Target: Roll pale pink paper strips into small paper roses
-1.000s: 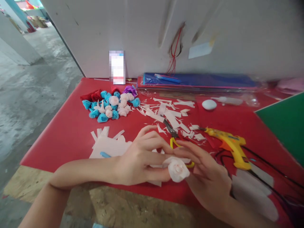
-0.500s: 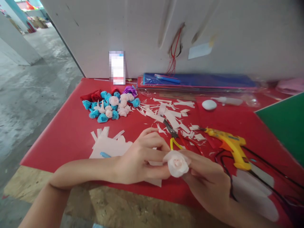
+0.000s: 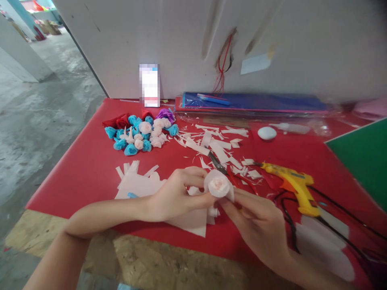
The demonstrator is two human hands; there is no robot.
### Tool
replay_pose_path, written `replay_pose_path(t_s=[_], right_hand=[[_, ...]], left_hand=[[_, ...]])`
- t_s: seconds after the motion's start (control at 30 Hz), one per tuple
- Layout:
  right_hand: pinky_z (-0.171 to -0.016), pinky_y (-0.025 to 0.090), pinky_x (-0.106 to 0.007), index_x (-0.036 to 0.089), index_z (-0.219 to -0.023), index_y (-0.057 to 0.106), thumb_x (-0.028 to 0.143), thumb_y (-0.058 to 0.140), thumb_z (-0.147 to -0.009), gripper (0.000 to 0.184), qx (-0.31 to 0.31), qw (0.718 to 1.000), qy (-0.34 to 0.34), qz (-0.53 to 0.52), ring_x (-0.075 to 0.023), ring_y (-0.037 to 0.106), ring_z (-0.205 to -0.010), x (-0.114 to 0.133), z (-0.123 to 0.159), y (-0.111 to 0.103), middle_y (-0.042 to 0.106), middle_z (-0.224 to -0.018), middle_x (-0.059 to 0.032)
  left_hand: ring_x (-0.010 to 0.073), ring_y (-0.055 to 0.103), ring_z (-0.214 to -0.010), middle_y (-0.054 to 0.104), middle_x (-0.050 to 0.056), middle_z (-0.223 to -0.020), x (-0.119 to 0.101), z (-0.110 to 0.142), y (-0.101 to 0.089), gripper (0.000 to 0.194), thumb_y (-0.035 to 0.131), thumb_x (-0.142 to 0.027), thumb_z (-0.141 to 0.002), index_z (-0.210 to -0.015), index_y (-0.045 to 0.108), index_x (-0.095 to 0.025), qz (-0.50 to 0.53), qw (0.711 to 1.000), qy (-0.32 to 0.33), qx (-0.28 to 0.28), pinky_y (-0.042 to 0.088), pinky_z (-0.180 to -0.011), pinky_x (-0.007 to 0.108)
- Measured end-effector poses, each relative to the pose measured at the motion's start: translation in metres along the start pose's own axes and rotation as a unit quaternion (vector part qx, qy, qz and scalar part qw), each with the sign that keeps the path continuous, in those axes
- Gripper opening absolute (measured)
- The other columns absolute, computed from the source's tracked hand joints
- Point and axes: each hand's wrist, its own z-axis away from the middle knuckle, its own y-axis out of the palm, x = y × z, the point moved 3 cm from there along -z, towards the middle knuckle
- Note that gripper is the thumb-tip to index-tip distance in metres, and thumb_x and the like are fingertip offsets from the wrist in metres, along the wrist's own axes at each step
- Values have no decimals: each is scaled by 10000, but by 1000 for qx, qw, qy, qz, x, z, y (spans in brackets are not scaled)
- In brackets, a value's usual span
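Note:
Between my two hands is a pale pink paper rose (image 3: pixel 219 186), its layered face turned up toward me. My left hand (image 3: pixel 178 197) pinches it from the left with thumb and fingers. From the right and below, my right hand (image 3: pixel 260 221) grips its base, which the fingers hide. Under my left hand lie pale paper sheets (image 3: pixel 189 225) with a blue pen (image 3: pixel 132 195) on them. Just beyond the rose are pliers (image 3: pixel 216 162), their handles partly covered by it and my right hand. Pale paper scraps (image 3: pixel 219 151) surround the pliers.
Finished paper flowers (image 3: pixel 131 150) in blue, pink, red and purple cluster at the back left, before a phone (image 3: pixel 150 85). A yellow glue gun (image 3: pixel 290 181) with a black cord lies right. Behind are a white egg-shaped object (image 3: pixel 267 133) and blue wrapped sheets (image 3: pixel 256 101).
Both hands have raised the rose slightly up and left and tilted it. My left fingers have shifted around it, uncovering more of the paper sheets below.

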Motion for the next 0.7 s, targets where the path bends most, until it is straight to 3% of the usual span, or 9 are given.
replay_pose_path(t_s=[0.17,0.43,0.7], right_hand=[[-437,473,-174,201,-572,592,167,558,-766,200,13,998,41,-39,-110,585,-444,-3,-3,-2,620,-513,36],[-429,450,-162,191,-543,610,234,574,-773,237,80,963,175,-190,-99,561,-440,-14,5,0,617,-498,25],[-437,431,-164,178,-532,605,259,556,-795,279,112,945,189,-242,-85,526,-452,-12,5,1,590,-488,16]], left_hand=[[166,572,-857,625,74,-846,-1,-2,-1,124,484,-148,-773,-724,592,-108,115,990,-57,58,455,-768,294],[177,584,-898,627,100,-912,-8,-3,-7,216,382,-46,-751,-734,589,-100,128,980,-61,140,442,-851,306],[147,567,-845,617,68,-807,-8,-1,-7,157,490,-124,-813,-749,632,-107,94,986,-38,130,451,-833,276]])
